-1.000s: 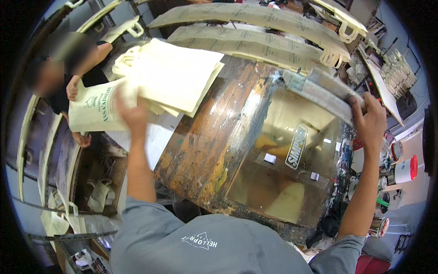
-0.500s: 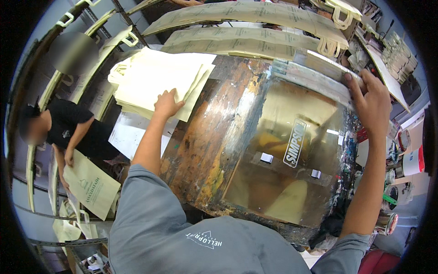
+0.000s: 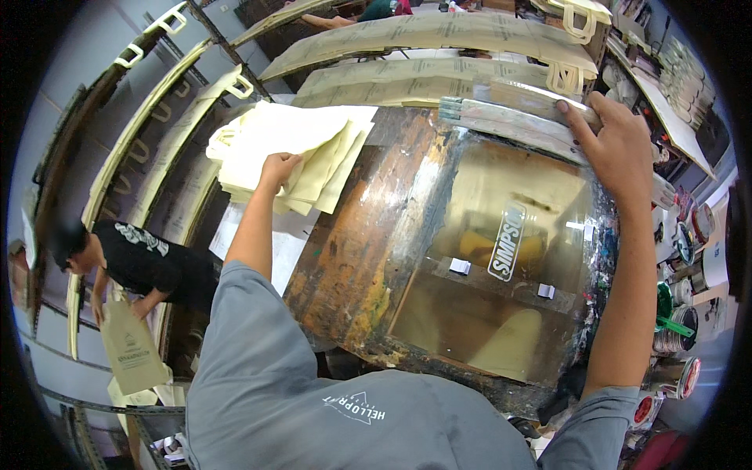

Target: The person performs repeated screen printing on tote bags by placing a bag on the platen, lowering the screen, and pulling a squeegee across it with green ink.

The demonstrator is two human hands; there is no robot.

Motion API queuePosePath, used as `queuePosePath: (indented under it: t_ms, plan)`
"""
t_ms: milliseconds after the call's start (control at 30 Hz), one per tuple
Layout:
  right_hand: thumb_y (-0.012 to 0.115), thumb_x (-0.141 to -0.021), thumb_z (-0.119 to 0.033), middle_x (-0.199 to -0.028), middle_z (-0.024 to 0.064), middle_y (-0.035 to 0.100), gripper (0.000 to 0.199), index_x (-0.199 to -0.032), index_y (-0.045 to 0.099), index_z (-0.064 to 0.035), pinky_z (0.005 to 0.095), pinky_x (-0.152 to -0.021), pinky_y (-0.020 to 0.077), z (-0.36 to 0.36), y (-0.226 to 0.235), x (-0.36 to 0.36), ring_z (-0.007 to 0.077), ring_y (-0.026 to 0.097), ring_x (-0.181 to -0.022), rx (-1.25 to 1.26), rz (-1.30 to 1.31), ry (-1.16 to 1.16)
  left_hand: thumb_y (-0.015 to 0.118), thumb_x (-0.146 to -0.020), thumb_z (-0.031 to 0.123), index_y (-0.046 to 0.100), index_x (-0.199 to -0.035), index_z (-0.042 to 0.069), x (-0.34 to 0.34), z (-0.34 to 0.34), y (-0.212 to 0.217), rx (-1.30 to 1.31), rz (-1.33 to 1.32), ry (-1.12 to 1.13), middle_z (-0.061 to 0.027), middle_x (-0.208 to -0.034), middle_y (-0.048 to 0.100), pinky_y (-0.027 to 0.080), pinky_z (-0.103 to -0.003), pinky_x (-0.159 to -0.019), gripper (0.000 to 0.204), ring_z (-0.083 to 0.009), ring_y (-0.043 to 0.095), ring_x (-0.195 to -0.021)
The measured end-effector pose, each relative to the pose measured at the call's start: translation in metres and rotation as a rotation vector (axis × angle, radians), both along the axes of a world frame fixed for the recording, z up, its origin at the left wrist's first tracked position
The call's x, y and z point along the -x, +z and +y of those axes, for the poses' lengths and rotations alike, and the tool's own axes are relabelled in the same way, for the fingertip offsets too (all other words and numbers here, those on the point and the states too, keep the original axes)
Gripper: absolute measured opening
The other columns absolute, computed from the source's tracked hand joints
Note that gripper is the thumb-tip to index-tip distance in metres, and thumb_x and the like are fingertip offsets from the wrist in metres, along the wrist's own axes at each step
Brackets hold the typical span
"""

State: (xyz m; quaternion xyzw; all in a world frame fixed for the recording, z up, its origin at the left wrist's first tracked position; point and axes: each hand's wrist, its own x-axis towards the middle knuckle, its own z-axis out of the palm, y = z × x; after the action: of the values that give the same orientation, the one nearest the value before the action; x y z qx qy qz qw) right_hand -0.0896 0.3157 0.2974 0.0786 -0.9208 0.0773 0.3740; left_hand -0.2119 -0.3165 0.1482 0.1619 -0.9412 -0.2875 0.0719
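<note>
A stack of cream cloth bags [image 3: 274, 129] with handles lies at the far left of the worktable. My left hand [image 3: 276, 170] is at its near edge, fingers closed on the top bag, whose cloth is rumpled and partly lifted. At the far right, my right hand [image 3: 615, 149] grips the end of a long, pale bar-like frame [image 3: 517, 124], seen nearly edge-on; it looks like a tilted-up printing screen. Below it lies a shiny, see-through flat panel [image 3: 470, 329] with a sticker [image 3: 507, 243] and two small white tabs [image 3: 546, 291].
The worktable [image 3: 345, 251] is paint-stained wood. Racks [image 3: 439, 39] of printed bags stand behind and left. At left, a co-worker [image 3: 149, 258] in black holds a printed bag [image 3: 133, 345]. Paint cans [image 3: 677, 376] crowd the right side.
My left hand has closed on the top bag and rumpled it upward. My right hand stays on the frame. The co-worker has bent forward with the printed bag, lower and farther left.
</note>
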Motion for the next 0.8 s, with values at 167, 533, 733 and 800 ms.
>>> queuePosePath:
  t_ms: [167, 533, 733, 800]
  plan:
    - [0.062, -0.099, -0.06, -0.082, 0.0222, 0.069, 0.062, -0.089, 0.069, 0.001, 0.0511, -0.081, 0.0477, -0.001, 0.0, -0.006, 0.0423, 0.066, -0.084, 0.001, 0.02, -0.016, 0.073, -0.097, 0.027, 0.082, -0.102, 0.004, -0.012, 0.033, 0.028, 0.635, 0.215, -0.093, -0.0203, -0.094, 0.078, 0.058, -0.048, -0.08, 0.026, -0.0393, 0.074, -0.089]
    - [0.057, -0.1, -0.065, -0.087, 0.0239, 0.072, 0.068, -0.095, 0.072, 0.001, 0.0521, -0.082, 0.05, 0.003, 0.011, 0.001, 0.0426, 0.07, -0.088, -0.032, -0.06, -0.061, 0.065, -0.089, 0.012, 0.074, -0.09, 0.005, -0.031, 0.152, 0.074, 1.016, 0.342, -0.669, -0.018, -0.1, 0.074, 0.06, -0.05, -0.085, 0.011, -0.0375, 0.074, -0.096]
    - [0.053, -0.099, -0.073, -0.095, 0.0223, 0.076, 0.074, -0.098, 0.075, -0.0028, 0.0561, -0.086, 0.0529, 0.005, 0.002, 0.013, 0.0418, 0.073, -0.094, -0.032, -0.078, -0.078, 0.066, -0.087, 0.007, 0.078, -0.091, 0.006, -0.051, 0.327, -0.075, 0.833, 0.149, -0.894, -0.0181, -0.1, 0.075, 0.062, -0.044, -0.078, 0.012, -0.0343, 0.077, -0.092]
    - [0.053, -0.099, -0.074, -0.091, 0.0217, 0.075, 0.073, -0.1, 0.076, -0.0046, 0.0529, -0.08, 0.0553, 0.019, -0.009, 0.019, 0.043, 0.072, -0.087, -0.097, 0.092, -0.067, 0.067, -0.087, 0.005, 0.079, -0.093, 0.006, -0.059, 0.395, -0.101, 0.717, 0.151, -0.985, -0.0185, -0.101, 0.076, 0.063, -0.044, -0.078, 0.013, -0.0344, 0.077, -0.093]
